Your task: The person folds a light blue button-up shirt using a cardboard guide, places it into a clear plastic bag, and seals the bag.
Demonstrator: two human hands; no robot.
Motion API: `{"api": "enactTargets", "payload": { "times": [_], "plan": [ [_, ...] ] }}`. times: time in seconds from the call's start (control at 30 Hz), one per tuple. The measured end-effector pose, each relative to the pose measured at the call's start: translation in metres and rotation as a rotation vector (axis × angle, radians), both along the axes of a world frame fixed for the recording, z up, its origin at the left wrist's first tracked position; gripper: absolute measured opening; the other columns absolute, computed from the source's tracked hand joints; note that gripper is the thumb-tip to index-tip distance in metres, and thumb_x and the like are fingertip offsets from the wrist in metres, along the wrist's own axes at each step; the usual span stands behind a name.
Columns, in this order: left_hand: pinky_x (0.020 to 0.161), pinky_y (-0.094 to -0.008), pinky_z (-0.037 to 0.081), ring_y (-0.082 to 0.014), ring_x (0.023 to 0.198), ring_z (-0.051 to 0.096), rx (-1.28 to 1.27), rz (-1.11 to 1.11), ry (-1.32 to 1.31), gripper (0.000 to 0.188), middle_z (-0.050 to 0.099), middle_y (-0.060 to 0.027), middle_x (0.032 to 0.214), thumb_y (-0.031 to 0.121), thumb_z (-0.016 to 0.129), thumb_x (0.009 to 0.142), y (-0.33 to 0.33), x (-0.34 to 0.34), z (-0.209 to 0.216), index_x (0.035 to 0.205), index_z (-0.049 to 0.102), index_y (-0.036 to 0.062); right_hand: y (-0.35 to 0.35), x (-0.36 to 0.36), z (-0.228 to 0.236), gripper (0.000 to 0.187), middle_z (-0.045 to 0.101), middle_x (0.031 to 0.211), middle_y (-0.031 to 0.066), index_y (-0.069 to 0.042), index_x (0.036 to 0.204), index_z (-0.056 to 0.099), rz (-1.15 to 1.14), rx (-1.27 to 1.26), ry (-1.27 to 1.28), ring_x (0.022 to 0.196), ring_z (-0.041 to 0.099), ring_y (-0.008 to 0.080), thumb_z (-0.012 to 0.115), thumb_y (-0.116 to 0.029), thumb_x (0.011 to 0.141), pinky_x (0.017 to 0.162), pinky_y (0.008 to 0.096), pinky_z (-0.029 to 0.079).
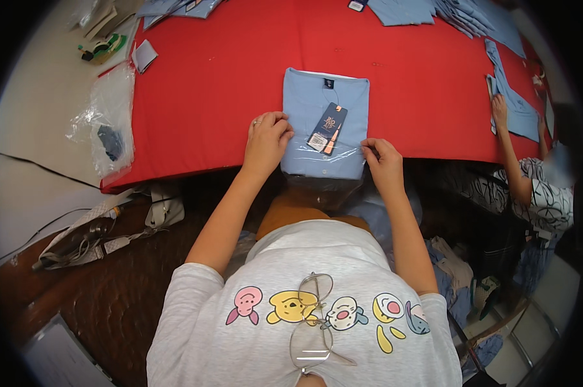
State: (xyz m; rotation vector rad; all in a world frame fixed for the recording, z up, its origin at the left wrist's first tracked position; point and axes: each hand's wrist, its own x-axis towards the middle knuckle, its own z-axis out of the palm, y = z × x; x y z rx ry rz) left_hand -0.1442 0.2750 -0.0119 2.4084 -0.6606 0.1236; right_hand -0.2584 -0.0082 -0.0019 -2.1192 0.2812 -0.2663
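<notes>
A folded light-blue garment [301, 106] lies inside a clear plastic bag [327, 186] at the near edge of the red table. Its neck end points away from me, and a dark hang tag [328, 129] rests slantwise on top. The loose end of the bag droops past the table edge toward my lap. On the left side, my left hand [266, 142] has its fingers curled against the bag's edge. My right hand [384, 161] pinches the bag's right edge near the lower corner.
Red cloth covers the table [207, 97]. Clear plastic bags [114, 116] and a white card [145, 56] lie at its left. More blue garments [462, 18] are stacked at the far right. A co-worker's hand [500, 111] handles a blue garment on the right.
</notes>
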Motion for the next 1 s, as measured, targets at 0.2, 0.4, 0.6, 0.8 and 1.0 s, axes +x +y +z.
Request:
{"api": "enactTargets", "payload": {
  "times": [0.2, 0.4, 0.6, 0.8, 1.0],
  "plan": [
    [0.115, -0.0486, 0.041, -0.028, 0.11, 0.067, 0.071, -0.057, 0.105, 0.009, 0.071, -0.0071, 0.107, 0.014, 0.076, 0.095, 0.002, 0.022, -0.008, 0.097, 0.073, 0.0055, -0.001, 0.005, 0.003, 0.01, 0.071, 0.092, 0.0103, -0.003, 0.101, 0.077, -0.005, -0.134, 0.067, 0.079, 0.07, 0.0256, 0.078, -0.009, 0.094, 0.073, 0.0369, 0.056],
    [0.112, -0.0472, 0.045, -0.0309, 0.111, 0.069, -0.062, -0.141, 0.091, 0.008, 0.074, -0.0083, 0.112, 0.012, 0.074, 0.096, 0.014, 0.023, -0.001, 0.097, 0.07, 0.0048, -0.007, 0.021, 0.005, 0.007, 0.072, 0.093, 0.0081, -0.005, 0.098, 0.077, 0.019, -0.231, -0.034, 0.086, 0.069, 0.027, 0.077, -0.011, 0.094, 0.076, 0.0408, 0.055],
    [0.094, -0.0424, 0.055, -0.0331, 0.112, 0.071, -0.163, -0.167, -0.108, 0.011, 0.076, -0.01, 0.122, 0.008, 0.075, 0.096, 0.018, 0.005, 0.008, 0.103, 0.067, 0.0035, -0.027, 0.037, 0.004, 0.016, 0.072, 0.099, 0.0078, -0.007, 0.107, 0.076, 0.206, -0.195, -0.06, 0.089, 0.068, 0.0268, 0.079, -0.014, 0.092, 0.08, 0.04, 0.056],
    [0.09, -0.0405, 0.057, -0.0318, 0.107, 0.073, -0.171, -0.146, -0.088, 0.013, 0.077, -0.0092, 0.122, 0.005, 0.074, 0.096, 0.013, 0.002, 0.001, 0.107, 0.066, 0.004, 0.004, 0.101, 0.02, 0.048, 0.068, 0.112, 0.0073, -0.008, 0.13, 0.073, 0.235, -0.026, 0.232, 0.106, 0.068, 0.0234, 0.089, -0.017, 0.086, 0.092, 0.0376, 0.056],
    [0.089, -0.0405, 0.058, -0.032, 0.105, 0.073, -0.222, -0.177, -0.105, 0.011, 0.077, -0.0096, 0.12, 0.001, 0.071, 0.099, 0.012, -0.005, 0.011, 0.109, 0.067, 0.0036, 0.014, 0.114, 0.008, 0.063, 0.061, 0.118, 0.0067, -0.011, 0.135, 0.07, 0.32, -0.111, 0.363, 0.102, 0.061, 0.0206, 0.095, -0.017, 0.077, 0.095, 0.0368, 0.057]
  ]
}}
